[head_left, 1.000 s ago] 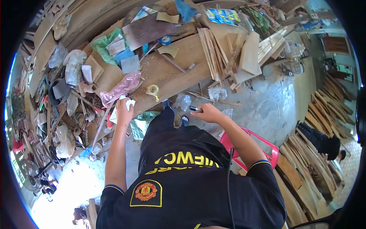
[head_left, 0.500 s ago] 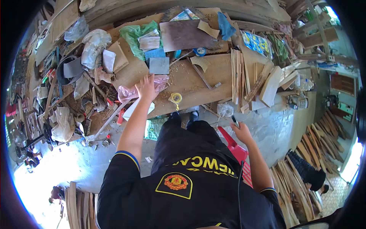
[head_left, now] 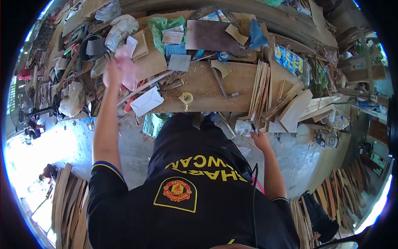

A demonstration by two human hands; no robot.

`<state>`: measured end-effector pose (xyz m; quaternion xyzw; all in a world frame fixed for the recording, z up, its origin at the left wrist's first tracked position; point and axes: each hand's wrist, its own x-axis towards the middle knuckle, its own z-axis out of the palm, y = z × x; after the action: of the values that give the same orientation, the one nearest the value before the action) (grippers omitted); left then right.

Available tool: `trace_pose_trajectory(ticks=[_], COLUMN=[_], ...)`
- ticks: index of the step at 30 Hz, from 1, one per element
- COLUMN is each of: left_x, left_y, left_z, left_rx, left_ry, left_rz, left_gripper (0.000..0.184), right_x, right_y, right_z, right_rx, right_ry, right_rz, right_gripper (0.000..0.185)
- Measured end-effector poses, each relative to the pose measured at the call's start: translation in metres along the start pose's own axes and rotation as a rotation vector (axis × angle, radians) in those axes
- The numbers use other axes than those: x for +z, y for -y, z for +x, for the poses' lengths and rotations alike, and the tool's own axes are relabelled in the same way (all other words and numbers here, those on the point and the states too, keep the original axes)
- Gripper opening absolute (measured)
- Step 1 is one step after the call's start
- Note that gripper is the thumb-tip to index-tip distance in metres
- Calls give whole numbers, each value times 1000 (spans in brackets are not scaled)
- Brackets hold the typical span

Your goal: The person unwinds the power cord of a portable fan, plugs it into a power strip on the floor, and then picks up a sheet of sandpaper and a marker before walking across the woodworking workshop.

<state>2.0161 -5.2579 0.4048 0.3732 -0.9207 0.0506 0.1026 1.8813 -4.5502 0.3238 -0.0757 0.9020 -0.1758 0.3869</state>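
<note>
My left hand [head_left: 112, 74], blurred by motion, is closed on a pink plastic bag [head_left: 129, 74] above the cluttered left side of the workbench. A white box [head_left: 146, 101] lies near the bench's front edge, with thin wood scraps [head_left: 173, 80] just behind it. Low on the right, my right hand [head_left: 261, 141] grips a slim dark pen-like object [head_left: 254, 128] that points up from the fingers. A crumpled clear plastic bag [head_left: 243, 128] is just left of that hand. Between my hands, a yellow tape roll [head_left: 186, 98] rests at the bench edge.
Thin wood strips [head_left: 259, 89] and a pale board [head_left: 295, 111] lie on the right of the bench. Farther back are a dark brown sheet [head_left: 211, 35], a green plastic bag [head_left: 159, 29] and a blue tape roll [head_left: 223, 56]. Long planks [head_left: 66, 203] stand behind at left.
My left hand has swept left with the pink bag, lifting it off the bench and uncovering wood scraps and more of the white box. My right hand still holds the dark object.
</note>
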Motion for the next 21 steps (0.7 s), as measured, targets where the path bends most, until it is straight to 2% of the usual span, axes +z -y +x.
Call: trace_pose_trajectory(ticks=[2, 4, 5, 7, 9, 11, 12, 13, 15, 16, 18, 19, 21], left_x=[-53, -109, -125, -136, -80, -37, -6, 13, 47, 73, 130, 155, 199], left_y=[6, -4, -11, -15, 3, -7, -11, -15, -8, 3, 34, 52, 91], left_z=[29, 41, 45, 52, 66, 54, 46, 24, -2, -15, -39, -48, -58], left_rx=[-86, -36, -44, -242, -339, 138, 73, 93, 377, 367, -68, -74, -198], left_ry=[-130, -271, -273, -257, -117, 143, 563, 629, 748, 756, 732, 739, 730], left_rz=[-199, -279, -273, -488, -1022, -447, -795, -700, -521, -529, -750, -756, -597], left_gripper=[31, 36, 36, 40, 45, 53, 60, 58, 54, 54, 50, 50, 45], right_x=[-11, -20, -20, -16, -9, 13, 25, 35, 50, 53, 59, 60, 63], right_y=[7, 26, 32, 39, 48, 39, 32, 28, 24, 25, 28, 29, 33], right_z=[12, 15, 16, 12, 7, 4, 0, -7, -23, -33, -50, -59, -70], right_rx=[-22, 0, -18, -32, 35, 38, 40, 45, 136, 140, 62, 67, 221], right_ry=[-71, -19, -28, -28, -60, -96, -126, -122, -32, -25, 57, 60, 6], right_rz=[62, 57, 75, 86, 139, 177, 213, 203, 152, 140, 121, 113, 58], right_gripper=[40, 40, 40, 40, 49, 43, 37, 37, 38, 38, 38, 38, 37])
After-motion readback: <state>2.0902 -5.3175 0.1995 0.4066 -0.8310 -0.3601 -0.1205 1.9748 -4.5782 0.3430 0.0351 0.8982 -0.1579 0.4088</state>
